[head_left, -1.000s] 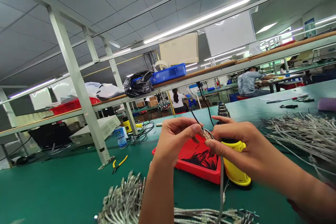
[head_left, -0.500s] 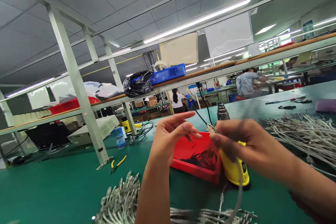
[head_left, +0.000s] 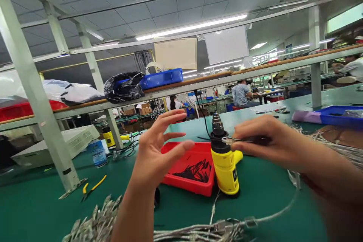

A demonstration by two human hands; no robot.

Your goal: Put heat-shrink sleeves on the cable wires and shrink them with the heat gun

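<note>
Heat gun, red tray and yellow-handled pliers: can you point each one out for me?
Heat gun (head_left: 226, 170): current head view, on its yellow body.
Red tray (head_left: 188, 185): current head view, on its front wall.
Pliers (head_left: 98, 183): current head view, on the longer-looking yellow handle.

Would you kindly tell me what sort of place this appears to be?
Probably an assembly workshop: a yellow-and-black heat gun stands beside a red plastic bin of short black pieces, with bundled silvery cables on the green bench.
</note>
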